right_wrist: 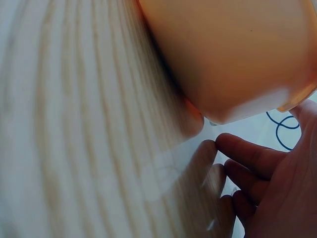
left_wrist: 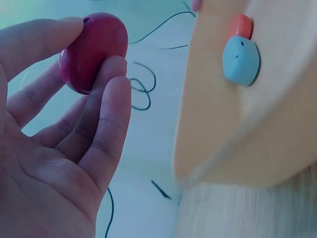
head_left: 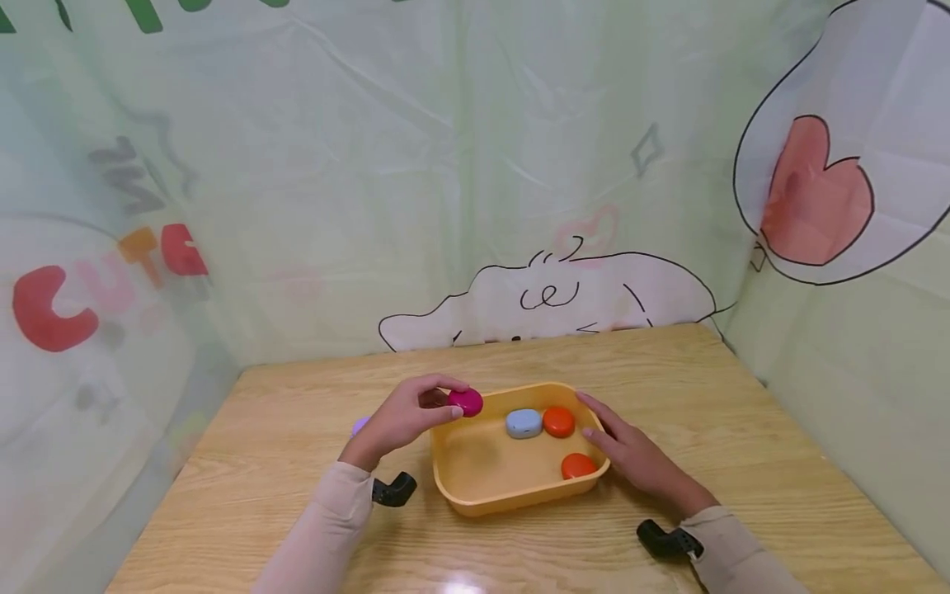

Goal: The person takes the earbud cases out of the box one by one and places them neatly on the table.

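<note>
My left hand (head_left: 406, 417) pinches a glossy magenta oval piece (head_left: 466, 403) between thumb and fingers, above the far left rim of a yellow-orange plastic tray (head_left: 512, 497). In the left wrist view a small dark spot shows on the magenta piece (left_wrist: 96, 52) by a fingertip. Inside the tray, a light blue rounded piece (head_left: 524, 424) lies beside a round red-orange piece (head_left: 559, 421). Another red-orange piece (head_left: 578, 466) sits near the front right corner. My right hand (head_left: 637, 458) holds the tray's right side, thumb over the rim and fingers along the outside.
A wooden table (head_left: 742, 462) carries the tray. Just left of my left hand, a purple thing (head_left: 359, 425) is mostly hidden behind the wrist. Printed cloth sheets (head_left: 334, 206) stand behind the table and along both sides. Dark wrist straps (head_left: 395, 490) show on both arms.
</note>
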{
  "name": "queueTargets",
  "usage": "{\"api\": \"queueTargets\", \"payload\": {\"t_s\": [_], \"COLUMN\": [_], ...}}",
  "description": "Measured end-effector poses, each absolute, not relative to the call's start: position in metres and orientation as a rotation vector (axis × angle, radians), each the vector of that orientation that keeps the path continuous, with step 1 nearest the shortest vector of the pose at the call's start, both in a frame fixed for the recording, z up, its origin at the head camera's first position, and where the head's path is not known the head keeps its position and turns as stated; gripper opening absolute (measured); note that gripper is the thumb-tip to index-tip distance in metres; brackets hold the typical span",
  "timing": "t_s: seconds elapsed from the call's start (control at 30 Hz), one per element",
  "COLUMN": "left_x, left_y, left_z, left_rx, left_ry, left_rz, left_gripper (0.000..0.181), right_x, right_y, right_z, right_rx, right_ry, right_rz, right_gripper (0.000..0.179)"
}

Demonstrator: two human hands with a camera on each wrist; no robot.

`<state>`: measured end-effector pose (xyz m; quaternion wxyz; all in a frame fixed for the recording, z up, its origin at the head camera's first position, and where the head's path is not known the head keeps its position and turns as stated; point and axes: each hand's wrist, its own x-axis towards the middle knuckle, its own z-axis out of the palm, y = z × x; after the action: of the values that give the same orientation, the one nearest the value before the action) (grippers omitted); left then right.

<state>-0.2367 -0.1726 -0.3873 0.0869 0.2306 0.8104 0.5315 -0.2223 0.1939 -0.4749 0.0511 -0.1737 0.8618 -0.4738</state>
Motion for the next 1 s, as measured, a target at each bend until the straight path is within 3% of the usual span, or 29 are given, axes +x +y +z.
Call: {"api": "queueTargets", "payload": {"t_s": [0.73, 1.0], "left_x": [-0.192, -0.189], "left_y": [-0.239, -0.248], "left_z": [-0.417, -0.439], "left_rx": [0.212, 0.194], "left_ry": [2.674, 2.703], "left_rz": [1.683, 1.698], "left_gripper": [0.037, 0.031], "right_x": [-0.223, -0.223], "right_y": [0.195, 0.195], "right_z": [-0.472, -0.474], "right_rx": [-0.555, -0.528], "right_ry": [2.64, 2.629], "right_rz": [-1.415, -1.414], "right_gripper": [0.059, 0.059]}}
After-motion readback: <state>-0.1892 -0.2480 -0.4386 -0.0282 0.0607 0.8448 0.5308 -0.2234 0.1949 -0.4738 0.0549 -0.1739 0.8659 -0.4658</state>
